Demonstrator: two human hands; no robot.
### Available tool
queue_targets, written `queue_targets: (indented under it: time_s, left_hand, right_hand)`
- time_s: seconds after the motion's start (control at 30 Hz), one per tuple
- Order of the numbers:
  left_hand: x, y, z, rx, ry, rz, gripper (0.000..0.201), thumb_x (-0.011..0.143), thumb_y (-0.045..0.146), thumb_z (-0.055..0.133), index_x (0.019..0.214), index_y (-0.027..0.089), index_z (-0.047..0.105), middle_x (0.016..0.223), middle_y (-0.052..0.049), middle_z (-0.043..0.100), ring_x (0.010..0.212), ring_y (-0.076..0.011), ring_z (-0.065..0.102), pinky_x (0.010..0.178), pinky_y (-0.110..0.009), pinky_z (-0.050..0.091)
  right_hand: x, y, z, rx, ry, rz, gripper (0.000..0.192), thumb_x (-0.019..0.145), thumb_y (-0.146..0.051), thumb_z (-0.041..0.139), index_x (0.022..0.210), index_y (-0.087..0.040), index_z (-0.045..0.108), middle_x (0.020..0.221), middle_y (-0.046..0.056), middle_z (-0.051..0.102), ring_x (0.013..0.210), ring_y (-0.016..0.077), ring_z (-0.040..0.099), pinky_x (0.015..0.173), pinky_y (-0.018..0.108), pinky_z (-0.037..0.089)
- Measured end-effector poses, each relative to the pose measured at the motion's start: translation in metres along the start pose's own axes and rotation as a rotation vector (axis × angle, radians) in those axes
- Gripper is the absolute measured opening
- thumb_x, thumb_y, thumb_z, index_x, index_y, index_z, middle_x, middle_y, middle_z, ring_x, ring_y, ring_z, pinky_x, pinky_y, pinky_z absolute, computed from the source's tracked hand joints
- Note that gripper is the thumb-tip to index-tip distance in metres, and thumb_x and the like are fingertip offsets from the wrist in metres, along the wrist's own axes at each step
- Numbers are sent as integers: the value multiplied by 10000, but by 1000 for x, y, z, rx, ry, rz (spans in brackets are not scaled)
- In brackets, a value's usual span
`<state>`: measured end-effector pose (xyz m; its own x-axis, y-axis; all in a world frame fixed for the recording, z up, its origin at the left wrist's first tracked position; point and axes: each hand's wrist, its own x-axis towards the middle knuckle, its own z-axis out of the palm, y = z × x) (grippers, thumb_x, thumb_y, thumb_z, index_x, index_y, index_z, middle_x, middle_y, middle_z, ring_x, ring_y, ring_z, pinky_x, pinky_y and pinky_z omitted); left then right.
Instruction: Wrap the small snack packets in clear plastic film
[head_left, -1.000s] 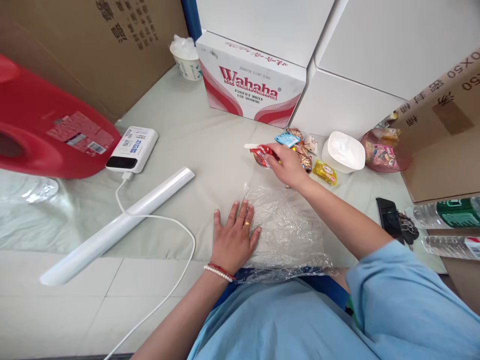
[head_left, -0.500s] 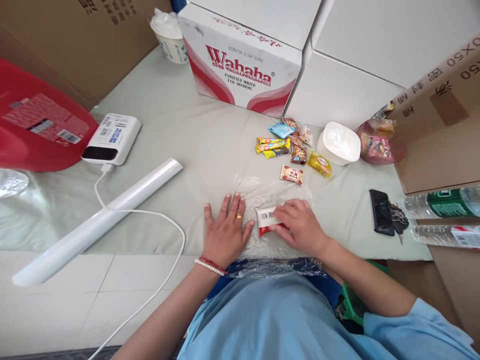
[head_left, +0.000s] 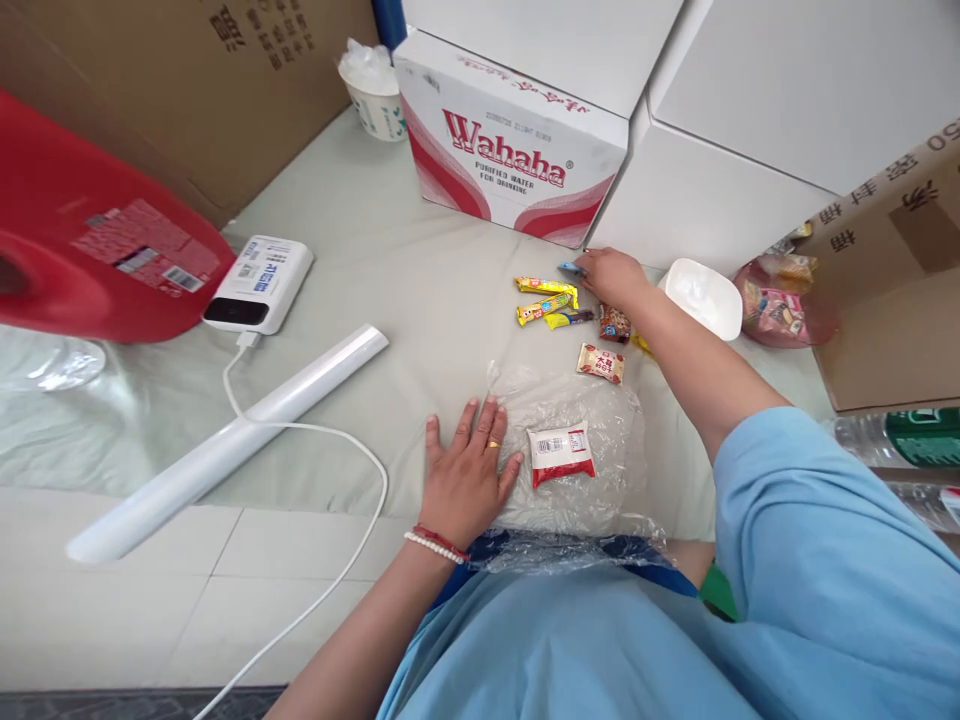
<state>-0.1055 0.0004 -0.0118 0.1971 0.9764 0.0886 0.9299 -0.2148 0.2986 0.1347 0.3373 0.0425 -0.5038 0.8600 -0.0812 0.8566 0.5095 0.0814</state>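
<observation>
left hand lies spread, likely steadying clear plastic; a red-white packet rests there. right hand pinches a blue packet.

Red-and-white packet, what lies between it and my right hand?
In the head view, a cream packet lies between them, with a brown packet nearer your right hand and clear plastic nearer the red-and-white packet.
</observation>
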Motion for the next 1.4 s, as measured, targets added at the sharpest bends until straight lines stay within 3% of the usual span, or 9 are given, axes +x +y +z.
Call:
queue_targets:
  time_s: [0.13,0.33,0.43,0.53,0.63,0.8,0.97,1.13,1.4]
  left_hand:
    - [1,1,-1,-5,1,-11,603,1050,475,394,1595,217,404,1658,-129,376,1551,-356,341,1255,-729,66]
    - [0,-1,0,0,-15,7,616,1052,460,384,1606,191,373,1667,-139,359,1560,-362,320,1240,-754,55]
    - [1,-1,0,17,-11,11,621,1045,452,398,1607,190,372,1665,-147,366,1556,-374,324,1231,-764,75]
    - [1,0,0,39,-7,14,617,1047,459,387,1598,181,387,1663,-150,370,1555,-367,328,1228,-764,86]
    - [1,1,0,49,-9,17,611,1052,471,370,1588,180,402,1663,-152,368,1553,-359,333,1228,-758,85]
    - [1,1,1,55,-3,13,619,1050,479,367,1591,178,394,1661,-160,371,1556,-355,328,1227,-752,85]
    - [2,3,0,69,-12,-2,614,1045,472,369,1590,191,401,1658,-159,378,1559,-349,325,1233,-736,106]
    - [2,3,0,73,-15,-4,625,1046,471,364,1599,182,379,1663,-154,369,1563,-342,319,1235,-733,101]
    - [1,3,2,59,7,-2,620,1053,471,339,1596,174,381,1661,-162,370,1566,-332,314,1236,-731,84]
  right_hand:
    - [-51,-13,-13,386,241,178,452,1039,-294,410,1391,-175,666,1237,101,750,1128,282,688,1005,432,526]
    - [-183,-79,-14,821,183,-365,381,1060,-328,473,1381,-284,673,1357,71,709,1282,212,645,1142,414,467]
    - [-224,-105,5,760,114,-569,418,1051,-231,462,1424,-291,639,1466,98,634,1422,222,530,1209,475,386]
    - [-247,-111,16,603,-54,-612,518,1013,-175,497,1512,-306,547,1588,92,512,1541,252,367,1250,577,275]
    - [-257,-111,10,552,-139,-585,640,987,-327,616,1596,-273,424,1682,122,355,1588,292,255,1263,609,226]
    - [-249,-136,1,485,6,-446,751,951,-531,662,1581,-194,428,1656,211,360,1558,340,289,1238,607,294]
    - [-242,-165,19,234,6,-398,611,942,-329,705,1501,-171,516,1519,231,515,1485,372,387,1221,675,252]
    - [-247,-160,24,243,92,-358,585,937,-316,701,1478,-172,533,1345,209,596,1365,357,459,1168,607,359]
    - [-250,-168,28,281,93,-269,617,977,-390,646,1534,-189,472,1470,214,532,1449,372,392,1216,667,253]
